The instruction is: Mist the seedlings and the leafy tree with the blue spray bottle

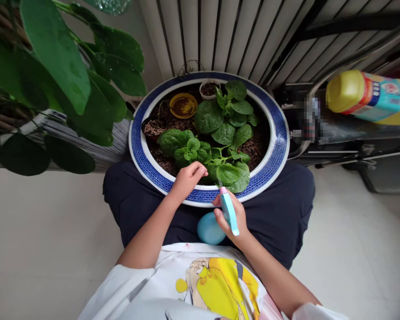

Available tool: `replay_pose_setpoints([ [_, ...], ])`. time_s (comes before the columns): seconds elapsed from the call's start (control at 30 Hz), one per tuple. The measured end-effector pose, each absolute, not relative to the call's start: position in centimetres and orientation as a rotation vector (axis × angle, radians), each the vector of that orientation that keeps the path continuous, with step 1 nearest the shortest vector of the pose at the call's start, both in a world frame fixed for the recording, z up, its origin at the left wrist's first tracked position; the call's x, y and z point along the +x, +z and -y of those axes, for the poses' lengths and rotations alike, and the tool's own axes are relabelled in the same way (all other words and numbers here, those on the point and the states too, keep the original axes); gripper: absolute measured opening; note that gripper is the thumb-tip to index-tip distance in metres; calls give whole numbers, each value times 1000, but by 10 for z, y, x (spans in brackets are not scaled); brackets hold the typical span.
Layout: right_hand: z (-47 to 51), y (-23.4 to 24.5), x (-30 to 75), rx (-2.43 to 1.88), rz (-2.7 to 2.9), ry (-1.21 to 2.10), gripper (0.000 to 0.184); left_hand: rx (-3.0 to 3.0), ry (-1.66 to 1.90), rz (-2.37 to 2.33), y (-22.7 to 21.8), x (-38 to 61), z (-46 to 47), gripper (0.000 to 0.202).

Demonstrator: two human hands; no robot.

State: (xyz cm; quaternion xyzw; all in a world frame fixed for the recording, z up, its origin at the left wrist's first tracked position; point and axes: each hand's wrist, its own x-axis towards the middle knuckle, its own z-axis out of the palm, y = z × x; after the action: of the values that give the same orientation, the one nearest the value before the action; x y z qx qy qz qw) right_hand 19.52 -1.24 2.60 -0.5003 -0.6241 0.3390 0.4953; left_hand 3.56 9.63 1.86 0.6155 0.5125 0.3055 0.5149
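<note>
A round white planter with a blue patterned rim (pixel 276 133) sits in front of my knees, filled with dark soil and a leafy green plant (pixel 220 129). My left hand (pixel 187 178) reaches over the near rim, its fingers curled together and pinching at a leaf low on the plant. My right hand (pixel 232 218) is closed round a light blue spray bottle (pixel 216 222) with a pink nozzle, held just below the rim with the nozzle toward the plant.
A yellow saucer (pixel 183 105) and a small white pot (pixel 209 88) lie in the soil at the back. A large-leaved plant (pixel 60 75) fills the left. A yellow and blue bottle (pixel 370 97) lies on a dark metal frame at right. Pale tiled floor lies on both sides.
</note>
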Motion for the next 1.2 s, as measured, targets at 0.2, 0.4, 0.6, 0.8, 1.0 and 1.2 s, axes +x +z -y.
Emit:
replay_pose_setpoints([
  [0.2, 14, 35, 192, -1134, 1641, 826, 20, 1523, 738, -1221, 19, 36, -95, 29],
  [0.4, 14, 36, 189, -1107, 1647, 828, 9, 1555, 736, -1222, 22, 37, -95, 29],
  [0.6, 12, 31, 189, -1119, 1602, 864, 15, 1553, 690, -1064, 37, 38, -90, 34],
  [0.8, 8, 29, 196, -1082, 1486, 888, 39, 1417, 649, -889, 52, 39, -78, 72],
  [1.0, 7, 24, 203, -1203, 1437, 780, 48, 1756, 372, -691, 56, 35, -70, 94],
  [1.2, 1, 17, 203, -1317, 1415, 694, 36, 1940, 101, -865, 56, 52, -53, 129],
])
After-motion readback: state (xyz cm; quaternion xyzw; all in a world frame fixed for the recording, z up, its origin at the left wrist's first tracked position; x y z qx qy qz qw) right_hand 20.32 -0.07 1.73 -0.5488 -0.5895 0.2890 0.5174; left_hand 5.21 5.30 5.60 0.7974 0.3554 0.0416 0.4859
